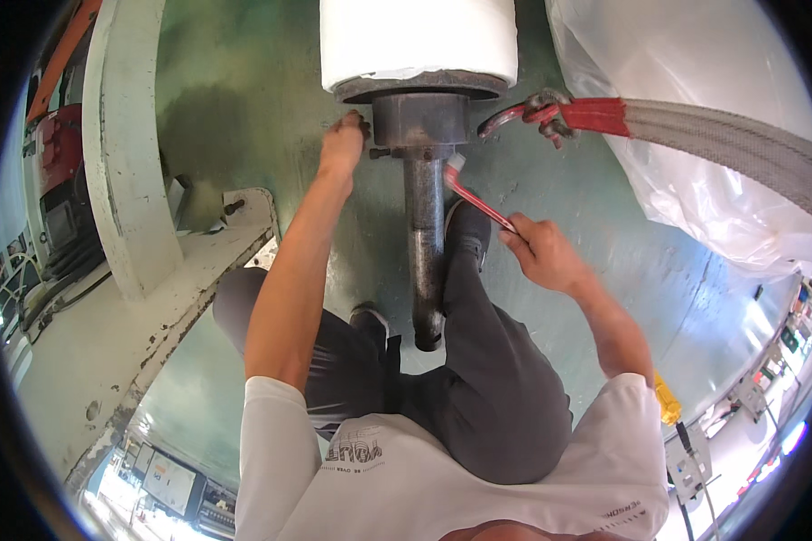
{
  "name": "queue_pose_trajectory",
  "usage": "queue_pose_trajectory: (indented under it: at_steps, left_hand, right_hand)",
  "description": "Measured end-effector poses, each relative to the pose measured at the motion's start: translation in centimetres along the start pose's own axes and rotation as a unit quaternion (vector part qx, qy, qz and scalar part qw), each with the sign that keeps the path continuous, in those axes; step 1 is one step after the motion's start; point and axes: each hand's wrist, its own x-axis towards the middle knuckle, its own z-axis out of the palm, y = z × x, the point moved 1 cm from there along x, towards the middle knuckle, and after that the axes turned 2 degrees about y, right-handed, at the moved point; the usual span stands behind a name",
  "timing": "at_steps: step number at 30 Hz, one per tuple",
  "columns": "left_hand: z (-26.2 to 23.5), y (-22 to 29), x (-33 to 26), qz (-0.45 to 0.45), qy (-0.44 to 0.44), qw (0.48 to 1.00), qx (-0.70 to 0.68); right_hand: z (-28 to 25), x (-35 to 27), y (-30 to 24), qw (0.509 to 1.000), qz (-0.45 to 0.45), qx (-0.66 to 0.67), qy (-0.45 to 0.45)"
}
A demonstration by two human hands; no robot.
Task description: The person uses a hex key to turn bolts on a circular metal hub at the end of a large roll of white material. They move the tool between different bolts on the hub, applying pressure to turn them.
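A dark steel shaft points toward me from a thick collar, which sits against a dark flange at the end of a large white roll. My right hand is closed round the handle of a red wrench. The wrench's pale head meets the right side of the shaft, just below the collar. Left of the collar, under the flange's edge, is my left hand with its fingers curled; what they hold, if anything, is hidden. A bolt sticks out from the collar's left side.
At the right, a grey lifting strap with a red end carries a metal hook close to the collar. Behind it lies clear plastic wrapping. A chipped cream machine frame stands at the left. My legs straddle the shaft's end.
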Motion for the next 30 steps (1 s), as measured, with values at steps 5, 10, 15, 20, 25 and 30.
queue_pose_trajectory:
  at_steps: [5, 10, 15, 20, 25, 30]
  left_hand:
    - [2.5, -0.4, 3.2, -0.035, -0.042, 0.995, -0.081]
    - [2.3, -0.3, 4.9, -0.067, -0.066, 0.990, -0.107]
    - [2.9, 2.5, 2.8, -0.056, -0.040, 0.992, -0.102]
    - [3.2, 1.7, 3.4, -0.036, -0.044, 0.994, -0.089]
    - [2.3, -3.6, 2.6, -0.090, -0.044, 0.987, -0.122]
    - [1.6, -5.0, 3.8, -0.058, -0.072, 0.994, -0.061]
  right_hand:
    - [5.0, -0.6, 10.5, 0.966, 0.023, -0.203, 0.159]
    - [3.9, 14.9, 1.4, 0.851, 0.192, 0.442, 0.209]
    - [3.7, 22.5, -1.3, 0.805, 0.303, 0.439, 0.260]
    - [5.0, 23.3, 3.4, 0.788, 0.246, 0.518, 0.225]
    - [7.7, 19.7, 1.8, 0.796, 0.330, 0.431, 0.267]
    - [8.0, 19.7, 1.9, 0.806, 0.248, 0.482, 0.238]
